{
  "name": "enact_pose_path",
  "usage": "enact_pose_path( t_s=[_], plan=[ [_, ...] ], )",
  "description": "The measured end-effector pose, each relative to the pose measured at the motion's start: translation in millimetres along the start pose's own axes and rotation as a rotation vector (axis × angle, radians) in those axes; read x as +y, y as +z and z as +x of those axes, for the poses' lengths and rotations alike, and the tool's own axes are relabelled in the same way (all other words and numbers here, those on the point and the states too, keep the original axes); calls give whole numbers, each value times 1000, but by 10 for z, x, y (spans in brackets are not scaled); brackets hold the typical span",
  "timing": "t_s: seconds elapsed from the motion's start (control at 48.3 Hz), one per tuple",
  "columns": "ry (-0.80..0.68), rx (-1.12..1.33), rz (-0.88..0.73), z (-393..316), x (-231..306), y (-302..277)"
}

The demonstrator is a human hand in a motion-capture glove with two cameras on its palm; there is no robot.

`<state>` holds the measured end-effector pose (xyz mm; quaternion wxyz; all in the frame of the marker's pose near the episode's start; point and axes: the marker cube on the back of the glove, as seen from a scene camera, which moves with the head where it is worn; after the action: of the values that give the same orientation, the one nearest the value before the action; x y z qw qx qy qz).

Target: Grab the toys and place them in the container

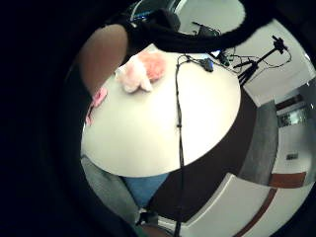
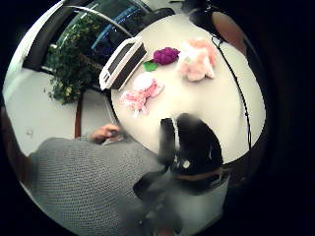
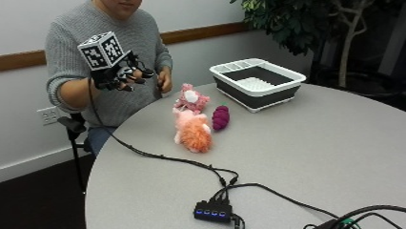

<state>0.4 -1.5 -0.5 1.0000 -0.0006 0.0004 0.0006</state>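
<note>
Hovering above the desk [image 3: 317, 143] edge nearest the person, gloved right hand [image 3: 117, 74] raised in the air, fingers [image 3: 126, 87] loosely curled and apart, holding nothing. Bare hand [image 3: 165, 78] rests at the same edge, idle.

Three toys sit in a cluster on the desk near that edge: pink-and-white plush [image 3: 191, 98] closest to the person, orange-pink fluffy plush [image 3: 192, 131] just beside it toward the desk middle, purple grape-bunch toy [image 3: 220, 117] next to both, on the container side. Plushes look touching or nearly so; can't tell for sure. None in the container yet.

Container is a white-rimmed dish tub [image 3: 282, 93], dark walls, near the far edge, well apart from the toys, nothing visible inside.

Step in hand, as I judge it: reach for the first toy. Pink-and-white plush is nearest, best pick. Come down from above, spread fingers wide, close round the body, not a limb, so it doesn't dangle. Avoid dragging the neighbour along. Black cable [image 3: 165, 156] trails from the glove across the desk; keep it off the toys.
</note>
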Motion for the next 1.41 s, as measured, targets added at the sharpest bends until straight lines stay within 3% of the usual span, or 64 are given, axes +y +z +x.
enact_pose_path(
  t_s=[0.6, 0.745, 0.91, 1.034, 1.2, 1.407],
  plan=[
    [1, 17, -39, -25, -308, 63],
    [-36, 19, -56, -122, -821, 146],
    [-47, 57, -117, -96, -1868, 223],
    [-50, 70, -143, -94, -2169, 283],
    [13, 96, -255, -4, -2152, 749],
    [142, 161, -526, 146, -1773, 1748]
  ],
)
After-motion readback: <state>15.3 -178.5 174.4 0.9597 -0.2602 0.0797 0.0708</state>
